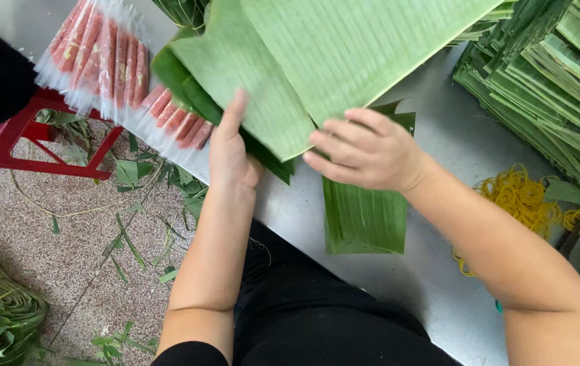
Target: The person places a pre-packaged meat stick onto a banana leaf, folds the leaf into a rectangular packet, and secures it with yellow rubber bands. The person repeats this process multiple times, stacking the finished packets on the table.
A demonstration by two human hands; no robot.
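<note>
Both forearms reach out; left hand (230, 154) pinches the banana leaf (269, 74) edge, right hand (366, 150) half-curled presses it flat, probably for aligning; darker leaf strip (366, 217) lies under the right wrist.

Bare forearms, black short sleeve (left arm), black trousers, probably, no rings visible

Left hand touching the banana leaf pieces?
Touching. The head view shows the left hand pressed against the edge of the banana leaf pieces, thumb lying on the top leaf with no gap visible.
</note>
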